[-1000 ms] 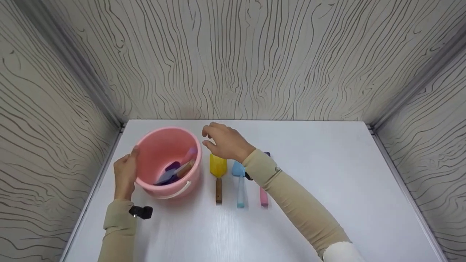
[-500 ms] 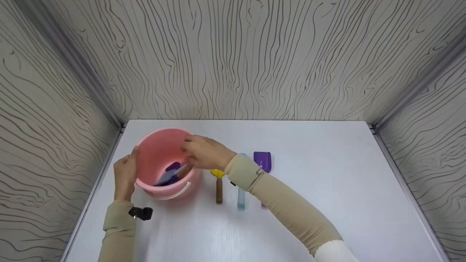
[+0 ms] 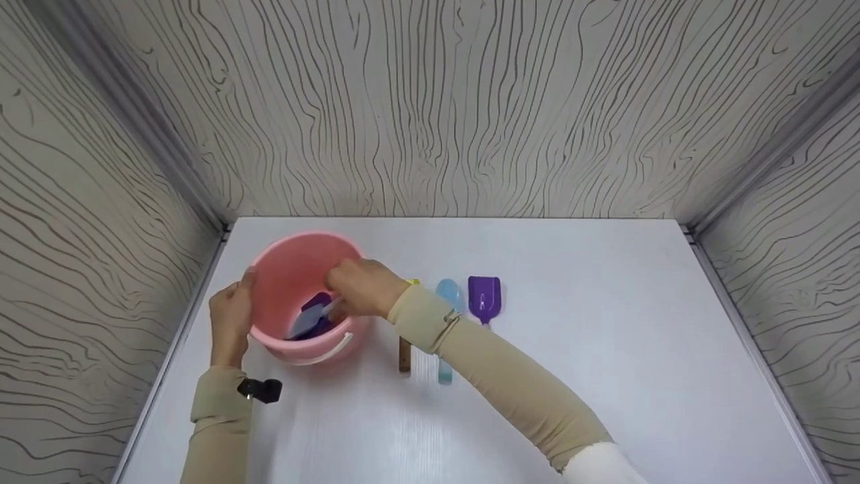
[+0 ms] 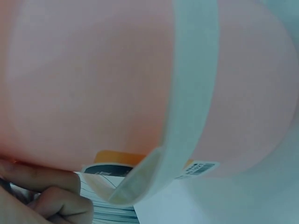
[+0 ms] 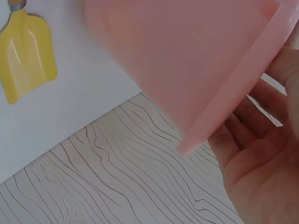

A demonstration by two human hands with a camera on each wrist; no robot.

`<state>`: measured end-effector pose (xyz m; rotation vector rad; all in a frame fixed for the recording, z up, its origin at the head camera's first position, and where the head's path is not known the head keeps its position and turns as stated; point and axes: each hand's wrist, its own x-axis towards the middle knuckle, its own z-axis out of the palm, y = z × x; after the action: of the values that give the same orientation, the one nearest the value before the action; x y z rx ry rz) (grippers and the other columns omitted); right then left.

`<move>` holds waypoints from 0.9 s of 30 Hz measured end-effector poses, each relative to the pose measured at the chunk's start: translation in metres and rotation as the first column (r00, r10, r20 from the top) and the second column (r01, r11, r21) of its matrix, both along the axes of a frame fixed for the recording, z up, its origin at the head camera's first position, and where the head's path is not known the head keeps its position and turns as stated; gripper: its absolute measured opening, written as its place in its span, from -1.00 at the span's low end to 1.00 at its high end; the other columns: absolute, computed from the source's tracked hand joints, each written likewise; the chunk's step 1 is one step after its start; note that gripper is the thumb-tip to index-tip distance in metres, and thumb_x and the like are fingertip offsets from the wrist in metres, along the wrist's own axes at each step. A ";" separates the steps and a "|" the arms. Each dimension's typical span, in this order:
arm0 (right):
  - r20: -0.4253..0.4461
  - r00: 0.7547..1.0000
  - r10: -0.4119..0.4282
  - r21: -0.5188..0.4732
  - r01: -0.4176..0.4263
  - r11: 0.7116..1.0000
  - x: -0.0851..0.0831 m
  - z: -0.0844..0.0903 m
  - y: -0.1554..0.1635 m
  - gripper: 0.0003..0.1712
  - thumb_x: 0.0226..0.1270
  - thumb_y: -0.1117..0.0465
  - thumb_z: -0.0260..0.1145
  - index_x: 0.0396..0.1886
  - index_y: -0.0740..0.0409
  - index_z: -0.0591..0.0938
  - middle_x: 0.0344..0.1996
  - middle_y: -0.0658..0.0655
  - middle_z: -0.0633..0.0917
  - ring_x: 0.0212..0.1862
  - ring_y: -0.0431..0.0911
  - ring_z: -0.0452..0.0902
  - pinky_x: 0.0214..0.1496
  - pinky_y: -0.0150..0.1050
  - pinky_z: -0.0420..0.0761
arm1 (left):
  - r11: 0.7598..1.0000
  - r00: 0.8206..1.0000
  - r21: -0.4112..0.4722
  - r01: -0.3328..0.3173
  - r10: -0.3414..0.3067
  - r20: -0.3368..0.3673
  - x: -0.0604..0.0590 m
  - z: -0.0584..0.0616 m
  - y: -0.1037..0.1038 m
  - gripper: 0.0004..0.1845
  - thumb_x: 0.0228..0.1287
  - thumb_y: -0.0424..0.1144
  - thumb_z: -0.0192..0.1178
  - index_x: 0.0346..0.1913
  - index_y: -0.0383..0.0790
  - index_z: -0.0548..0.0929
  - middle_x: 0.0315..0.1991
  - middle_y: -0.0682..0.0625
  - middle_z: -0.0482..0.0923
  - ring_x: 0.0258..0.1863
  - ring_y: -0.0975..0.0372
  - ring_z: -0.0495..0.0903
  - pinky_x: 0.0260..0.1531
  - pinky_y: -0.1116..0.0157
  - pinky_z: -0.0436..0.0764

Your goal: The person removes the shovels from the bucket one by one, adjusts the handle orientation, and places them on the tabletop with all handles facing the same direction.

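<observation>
A pink bucket (image 3: 289, 250) with a white bail handle (image 3: 334, 348) stands at the table's left. My left hand (image 3: 230, 317) grips its left wall, thumb at the rim; its curled fingers (image 4: 51, 198) show under the bucket (image 4: 93, 84). My right hand (image 3: 359, 288) reaches down into the bucket over the right rim. A purple-blue tool (image 3: 310, 320) lies inside, and a pale handle (image 3: 330, 308) points up at the fingers. In the right wrist view the palm (image 5: 254, 179) is bare behind the bucket's rim (image 5: 229, 98), which hides the fingertips.
Right of the bucket lie a yellow shovel (image 5: 25, 51) with a brown handle (image 3: 404, 353), a light blue scoop (image 3: 448, 293) and a purple shovel (image 3: 484, 296). My right forearm (image 3: 484, 370) crosses them. Wood-grain walls close the table's back and sides.
My right hand moved left from above the yellow shovel and down into the bucket. Its arm now uncovers the purple shovel and covers most of the yellow one. The left hand stayed put.
</observation>
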<state>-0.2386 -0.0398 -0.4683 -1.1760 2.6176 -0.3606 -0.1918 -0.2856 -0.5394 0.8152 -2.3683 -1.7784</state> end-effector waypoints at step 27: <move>-0.100 0.994 0.035 0.318 -0.001 0.948 0.007 -0.020 -0.051 -0.91 0.51 0.14 0.39 -0.10 -0.07 0.79 -0.31 -0.08 0.79 -0.32 -0.21 0.64 -0.15 -0.28 0.65 | 0.998 0.999 0.058 -0.002 0.000 0.033 -0.002 0.004 -0.002 -0.39 0.60 0.30 0.03 -0.37 -0.20 0.54 -0.40 0.03 0.58 -0.34 0.22 0.59 -0.37 0.29 0.64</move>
<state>-0.2313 -0.0906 -0.4886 -1.1323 2.6199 0.1283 -0.1935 -0.2878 -0.5352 0.8597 -2.3458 -1.8555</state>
